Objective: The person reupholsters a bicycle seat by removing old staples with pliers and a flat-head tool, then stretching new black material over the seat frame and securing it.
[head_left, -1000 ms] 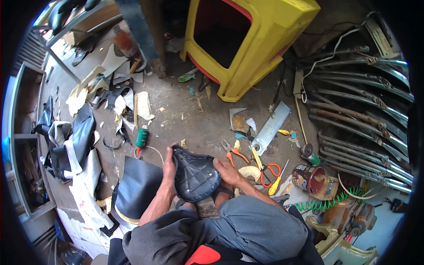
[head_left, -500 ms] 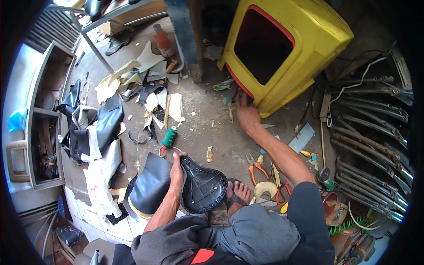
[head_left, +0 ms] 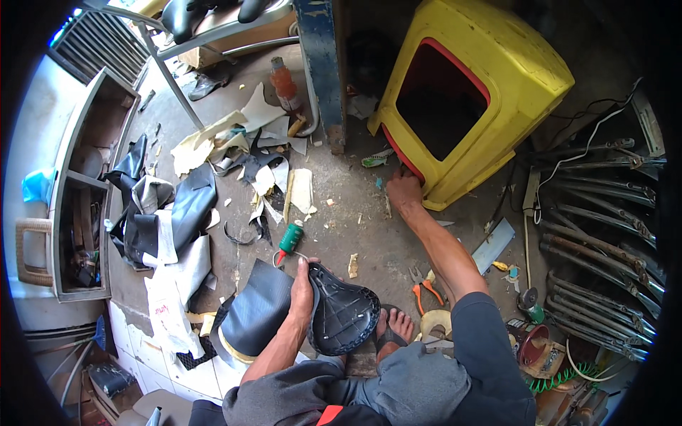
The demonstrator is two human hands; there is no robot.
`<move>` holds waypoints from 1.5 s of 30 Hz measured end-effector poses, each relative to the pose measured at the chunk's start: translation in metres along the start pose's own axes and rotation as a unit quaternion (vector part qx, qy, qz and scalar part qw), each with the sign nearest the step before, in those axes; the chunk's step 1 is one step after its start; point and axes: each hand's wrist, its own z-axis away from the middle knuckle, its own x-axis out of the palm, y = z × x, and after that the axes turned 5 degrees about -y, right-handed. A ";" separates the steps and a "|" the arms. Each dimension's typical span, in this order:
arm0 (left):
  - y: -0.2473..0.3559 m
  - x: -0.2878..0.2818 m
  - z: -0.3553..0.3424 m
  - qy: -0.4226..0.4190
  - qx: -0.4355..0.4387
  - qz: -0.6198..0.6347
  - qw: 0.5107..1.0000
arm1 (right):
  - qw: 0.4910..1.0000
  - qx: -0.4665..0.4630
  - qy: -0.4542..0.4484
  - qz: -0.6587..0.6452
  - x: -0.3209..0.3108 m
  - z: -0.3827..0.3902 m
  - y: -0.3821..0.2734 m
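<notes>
My left hand [head_left: 301, 295] grips the edge of a black bicycle saddle [head_left: 344, 316], turned so its ribbed underside faces up. Far out in front, my right hand [head_left: 405, 190] is low at the bottom edge of a yellow plastic stool [head_left: 515, 71] with a red inner lining, which lies tipped over. Its fingers are curled; whatever they hold is hidden. Left of the saddle rests a dark textured sheet [head_left: 258, 302] over a pale padded piece. A green bottle with a red nozzle [head_left: 290, 239] lies on the floor just beyond my left hand.
Scraps of black and white covering material [head_left: 192, 202] litter the floor to the left. Orange-handled pliers [head_left: 426, 290] lie beside my foot. Bent metal tubes [head_left: 597, 241] are stacked at the right. A blue post [head_left: 321, 78] and a bottle of orange liquid [head_left: 284, 86] stand ahead.
The whole view has shifted, so things appear farther right and lower. My right hand's fingers have curled in at the stool's edge. The saddle stays in my left hand.
</notes>
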 end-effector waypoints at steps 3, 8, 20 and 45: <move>-0.001 -0.003 0.001 0.000 0.001 0.026 1.000 | 0.998 -0.055 0.028 -0.007 0.009 -0.007 -0.015; 0.004 0.009 0.009 0.025 -0.022 0.034 0.999 | 0.993 0.082 0.054 -0.072 0.026 -0.023 -0.002; -0.001 -0.005 0.004 -0.006 -0.011 0.048 0.999 | 0.985 -0.144 0.084 0.051 -0.037 -0.005 -0.045; 0.027 0.019 0.003 -0.008 0.048 0.098 0.994 | 0.812 0.045 0.174 -0.556 0.027 0.131 0.001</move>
